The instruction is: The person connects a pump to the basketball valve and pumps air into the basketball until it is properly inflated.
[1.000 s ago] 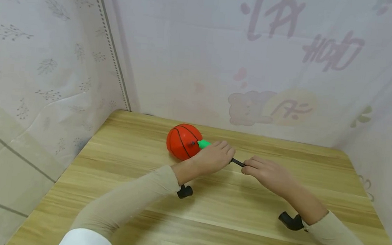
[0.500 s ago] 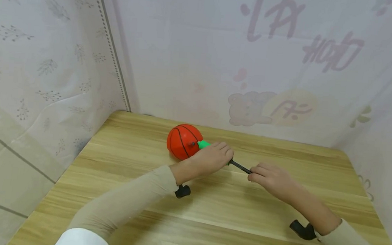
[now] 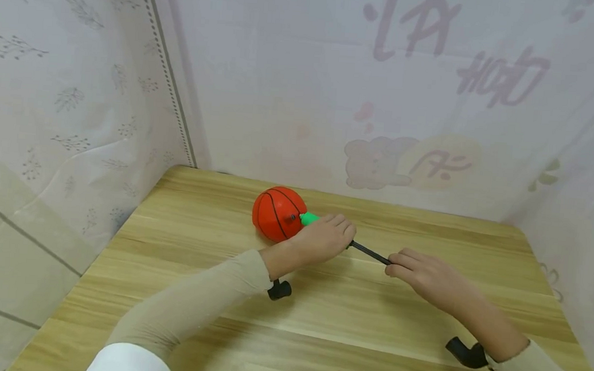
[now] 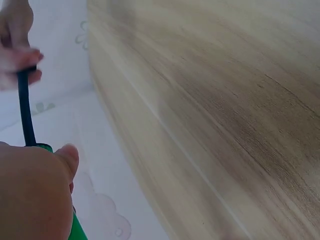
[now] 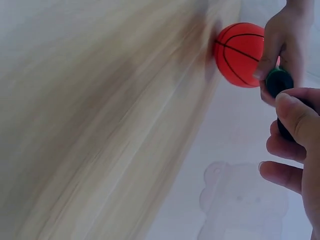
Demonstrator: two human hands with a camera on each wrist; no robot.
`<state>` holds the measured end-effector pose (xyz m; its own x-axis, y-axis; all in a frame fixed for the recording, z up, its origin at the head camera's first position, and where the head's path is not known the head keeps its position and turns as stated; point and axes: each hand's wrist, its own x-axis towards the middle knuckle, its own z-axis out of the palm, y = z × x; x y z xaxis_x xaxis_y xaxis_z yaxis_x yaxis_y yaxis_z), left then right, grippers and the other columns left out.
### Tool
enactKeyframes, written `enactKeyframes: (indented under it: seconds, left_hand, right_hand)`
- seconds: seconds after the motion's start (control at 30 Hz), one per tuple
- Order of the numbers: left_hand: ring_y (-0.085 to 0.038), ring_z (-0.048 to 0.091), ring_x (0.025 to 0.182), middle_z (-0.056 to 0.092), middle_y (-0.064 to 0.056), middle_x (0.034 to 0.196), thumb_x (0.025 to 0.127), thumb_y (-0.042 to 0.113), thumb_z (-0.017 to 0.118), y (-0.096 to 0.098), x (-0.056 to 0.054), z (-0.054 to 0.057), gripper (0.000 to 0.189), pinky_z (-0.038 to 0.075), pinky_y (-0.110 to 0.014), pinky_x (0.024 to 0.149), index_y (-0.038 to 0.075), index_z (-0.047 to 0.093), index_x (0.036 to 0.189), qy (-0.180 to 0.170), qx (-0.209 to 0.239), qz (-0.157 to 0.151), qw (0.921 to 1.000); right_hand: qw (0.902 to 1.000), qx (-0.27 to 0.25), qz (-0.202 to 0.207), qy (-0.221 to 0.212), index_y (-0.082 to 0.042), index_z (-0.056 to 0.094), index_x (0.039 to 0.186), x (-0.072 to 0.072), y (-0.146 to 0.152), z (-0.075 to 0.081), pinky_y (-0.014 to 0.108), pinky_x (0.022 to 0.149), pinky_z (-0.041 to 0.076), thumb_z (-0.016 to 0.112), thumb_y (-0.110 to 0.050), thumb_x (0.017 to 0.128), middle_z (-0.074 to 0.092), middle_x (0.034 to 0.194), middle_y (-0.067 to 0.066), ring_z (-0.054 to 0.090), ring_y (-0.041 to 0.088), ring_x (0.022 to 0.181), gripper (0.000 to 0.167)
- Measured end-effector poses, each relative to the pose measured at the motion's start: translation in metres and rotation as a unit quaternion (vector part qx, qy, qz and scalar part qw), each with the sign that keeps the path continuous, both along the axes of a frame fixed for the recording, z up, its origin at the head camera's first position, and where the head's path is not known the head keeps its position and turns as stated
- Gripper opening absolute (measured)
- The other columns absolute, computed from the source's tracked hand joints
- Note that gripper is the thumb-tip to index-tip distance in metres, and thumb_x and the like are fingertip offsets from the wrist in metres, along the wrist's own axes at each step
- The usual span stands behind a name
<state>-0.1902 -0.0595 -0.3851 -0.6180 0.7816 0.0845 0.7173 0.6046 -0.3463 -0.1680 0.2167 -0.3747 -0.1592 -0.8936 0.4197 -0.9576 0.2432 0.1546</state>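
A small orange-red toy basketball (image 3: 277,214) with black lines rests towards the back of the table. My left hand (image 3: 326,237) grips the green barrel of a hand pump (image 3: 308,218), whose front end points at the ball's side. Whether a needle sits in the ball is too small to tell. From the barrel's other end a black rod (image 3: 370,252) sticks out to the right. My right hand (image 3: 420,273) holds its far end, thumb and fingers curled round the black handle (image 5: 286,131) in the right wrist view. Most of the barrel is hidden under my left hand.
The wood-grain table (image 3: 316,353) spans the lower view. Pale printed curtains (image 3: 283,92) hang behind it and at both sides. Black wrist-worn fittings (image 3: 466,353) hang beneath each forearm, close above the tabletop.
My right hand has drawn away to the right and towards me, so more of the pump's black rod shows. My left hand and the ball stay nearly in place.
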Motion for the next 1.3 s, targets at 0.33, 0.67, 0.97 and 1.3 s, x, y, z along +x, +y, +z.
enactKeyframes:
  seconds: [0.33, 0.67, 0.97, 1.3]
  left_hand:
    - [-0.015, 0.051, 0.104, 0.058, 0.0, 0.114, 0.109, 0.019, 0.047, 0.003, 0.002, -0.004, 0.013, 0.043, -0.025, 0.094, 0.01, 0.054, 0.116, 0.007, -0.006, -0.009, 0.9999]
    - [-0.016, 0.05, 0.107, 0.057, -0.001, 0.117, 0.107, 0.017, 0.053, -0.011, 0.0, -0.001, 0.017, 0.042, -0.026, 0.099, 0.009, 0.053, 0.122, -0.034, 0.002, 0.007, 0.9994]
    - [-0.017, 0.049, 0.104, 0.056, -0.001, 0.111, 0.107, 0.014, 0.052, -0.016, -0.001, 0.005, 0.014, 0.042, -0.026, 0.097, 0.008, 0.053, 0.12, -0.041, 0.004, 0.004, 0.9991]
    - [-0.016, 0.049, 0.104, 0.056, -0.001, 0.111, 0.108, 0.013, 0.047, 0.002, -0.002, 0.002, 0.013, 0.043, -0.026, 0.095, 0.008, 0.053, 0.119, -0.016, -0.015, 0.011, 0.9997]
  right_hand:
    - [0.9994, 0.026, -0.01, -0.021, -0.008, 0.067, 0.099, -0.019, -0.041, -0.01, 0.023, 0.075, 0.053, 0.065, -0.002, 0.096, 0.066, 0.101, 0.001, 0.061, 0.014, 0.09, 0.008]
    - [0.9995, -0.019, 0.025, 0.011, -0.008, 0.066, 0.097, -0.01, -0.024, -0.012, 0.024, 0.067, 0.052, 0.026, -0.016, 0.113, 0.065, 0.097, 0.003, 0.06, 0.015, 0.082, 0.043]
    - [0.9979, -0.047, 0.041, 0.02, -0.006, 0.067, 0.097, 0.004, 0.005, -0.008, 0.027, 0.069, 0.053, 0.032, -0.01, 0.112, 0.067, 0.097, 0.004, 0.061, 0.016, 0.081, 0.039]
    - [0.9988, -0.034, 0.023, 0.025, -0.007, 0.067, 0.099, -0.008, -0.013, -0.01, 0.026, 0.069, 0.053, 0.028, -0.012, 0.113, 0.066, 0.099, 0.003, 0.062, 0.016, 0.084, 0.042]
